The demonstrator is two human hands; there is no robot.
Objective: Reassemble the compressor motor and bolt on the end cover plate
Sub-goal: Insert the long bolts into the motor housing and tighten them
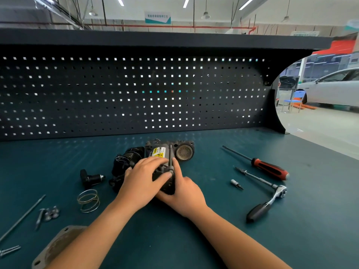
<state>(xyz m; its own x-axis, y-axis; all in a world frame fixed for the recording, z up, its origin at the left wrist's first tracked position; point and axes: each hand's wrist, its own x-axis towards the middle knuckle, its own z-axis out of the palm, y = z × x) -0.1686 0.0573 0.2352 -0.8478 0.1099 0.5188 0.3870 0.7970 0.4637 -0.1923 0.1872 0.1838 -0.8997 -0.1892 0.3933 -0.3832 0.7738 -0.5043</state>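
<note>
Steel is lying loose at the far left: a rod (pixel 23 216) is slanting across the bench (pixel 155 239), small bolts (pixel 50 212) are gathered just beside it, and the plate (pixel 50 249) is sitting at the near edge, partly covered by the left forearm. A sweep of that forearm could well send the plate or the bolts off the bench. Next, a spring (pixel 89 200) and a black fitting (pixel 90 178) are resting near the motor, seemingly not yet fitted. If they are being overlooked, the motor may have to be opened again.

In the middle of the bench the motor (pixel 161 152) is being gripped from both sides. The left hand (pixel 143 179) is being curled over its top, fingers reaching towards the head of a long bolt (pixel 170 154) that is running along the casing. The right hand (pixel 184 193) is being wrapped round the near end from below, thumb raised beside the bolt. Should the casing parts be sitting askew, the bolt is likely to be cross-threaded or jammed, and a fingertip could be pinched at the joint. The round body may also roll if either grip is eased.

To the right, a bit (pixel 236 183), a ratchet (pixel 266 205) and a screwdriver (pixel 268 168) are lying well apart from the hands, so reaching for them would leave the motor held by one hand only.
</note>
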